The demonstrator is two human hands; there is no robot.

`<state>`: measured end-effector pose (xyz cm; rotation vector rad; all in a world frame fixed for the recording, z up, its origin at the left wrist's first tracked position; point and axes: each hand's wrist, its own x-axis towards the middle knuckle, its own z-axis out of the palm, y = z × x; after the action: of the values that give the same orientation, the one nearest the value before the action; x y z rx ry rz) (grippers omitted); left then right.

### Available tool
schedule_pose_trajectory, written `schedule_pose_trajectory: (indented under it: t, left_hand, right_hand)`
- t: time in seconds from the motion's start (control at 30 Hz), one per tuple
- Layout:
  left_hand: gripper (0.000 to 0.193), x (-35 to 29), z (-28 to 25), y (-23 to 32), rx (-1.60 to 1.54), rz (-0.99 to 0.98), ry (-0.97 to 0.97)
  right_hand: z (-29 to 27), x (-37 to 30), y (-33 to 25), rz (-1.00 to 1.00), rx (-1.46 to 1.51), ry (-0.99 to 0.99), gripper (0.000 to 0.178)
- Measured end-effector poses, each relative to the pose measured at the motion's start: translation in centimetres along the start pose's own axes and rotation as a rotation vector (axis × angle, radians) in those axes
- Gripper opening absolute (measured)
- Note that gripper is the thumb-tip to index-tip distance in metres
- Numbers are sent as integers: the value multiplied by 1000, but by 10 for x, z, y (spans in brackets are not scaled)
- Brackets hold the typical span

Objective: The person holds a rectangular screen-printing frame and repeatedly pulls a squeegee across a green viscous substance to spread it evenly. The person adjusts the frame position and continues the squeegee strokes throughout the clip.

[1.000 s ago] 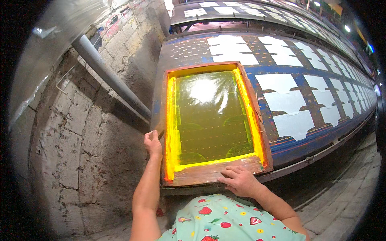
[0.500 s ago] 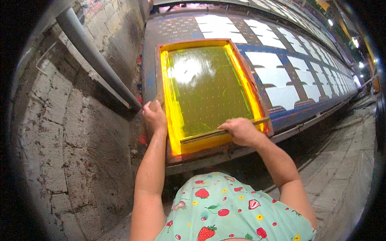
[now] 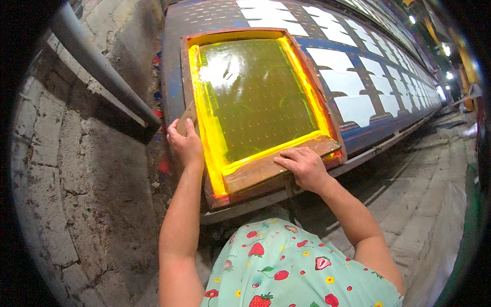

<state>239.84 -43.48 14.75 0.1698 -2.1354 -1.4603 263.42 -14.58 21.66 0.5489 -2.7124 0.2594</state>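
In front of me a wooden-framed printing screen (image 3: 263, 102) lies on the long dark table. Bright yellow ink runs along its inner edges, and its mesh looks olive green and glossy. Across the near end of the mesh lies a wooden squeegee (image 3: 255, 171), tilted so its broad face shows. My right hand (image 3: 305, 166) is closed on the squeegee, right of its middle, fingers over the top. At the screen's left side my left hand (image 3: 185, 140) grips a small wooden piece (image 3: 190, 111) at the frame's edge; whether this is fixed to the frame I cannot tell.
Rows of white cut pieces (image 3: 353, 105) lie along the table (image 3: 215, 18) to the right and beyond. A grey pipe (image 3: 97, 64) slants past a rough block wall (image 3: 46, 204) on the left. A paved floor (image 3: 409, 204) stretches along the right side.
The squeegee has tipped from a thin upright edge to a broad slanting face, and a bright yellow line now shows along it. Both hands keep their grip. The view has shifted slightly.
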Motion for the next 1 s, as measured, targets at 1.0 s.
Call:
schedule_pose_trajectory:
  t: [1.0]
  left_hand:
    - [34, 31, -17, 38, 243, -72, 88]
  right_hand:
    - [89, 508, 356, 25, -138, -33, 47]
